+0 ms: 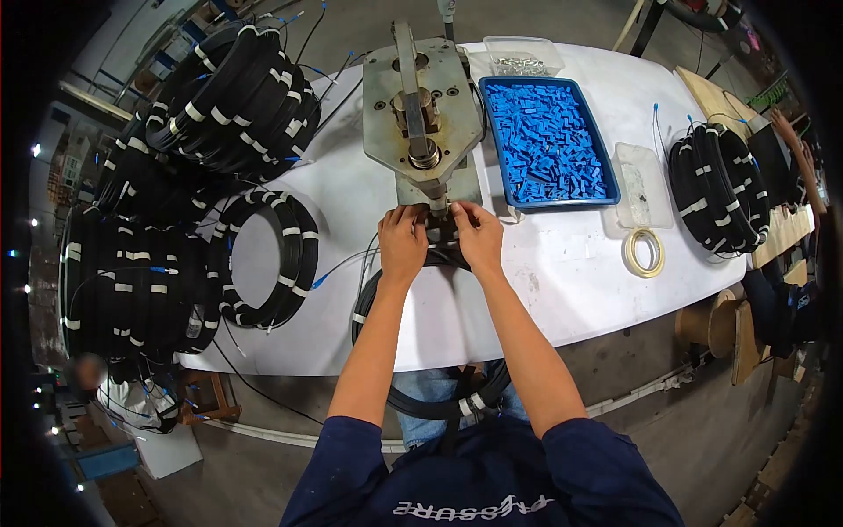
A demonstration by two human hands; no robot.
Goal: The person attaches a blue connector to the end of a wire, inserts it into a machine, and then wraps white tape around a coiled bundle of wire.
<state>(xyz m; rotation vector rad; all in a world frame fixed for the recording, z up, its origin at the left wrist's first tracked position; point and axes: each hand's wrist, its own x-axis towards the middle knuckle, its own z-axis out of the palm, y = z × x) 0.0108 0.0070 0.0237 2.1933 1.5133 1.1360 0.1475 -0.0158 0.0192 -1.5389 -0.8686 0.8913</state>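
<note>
A metal hand press (421,114) stands at the back middle of the white-covered table (562,290). Both my hands are at its lower front end. My left hand (404,241) is closed just left of the press head, fingertips curled in against it. On the other side, my right hand (479,235) pinches thumb and fingers together close to the press tip. Whatever sits between my fingers is too small and covered to make out. Beneath my wrists lies a coil of black cable (472,406), partly on the table and partly hanging over its front edge against my body.
A blue tray (562,205) full of small blue connector parts stands right of the press. Near it are a clear box (522,53), a clear lid (644,189) and a tape roll (644,253). Taped black cable coils (145,290) pile up left; more coils (720,189) lie right.
</note>
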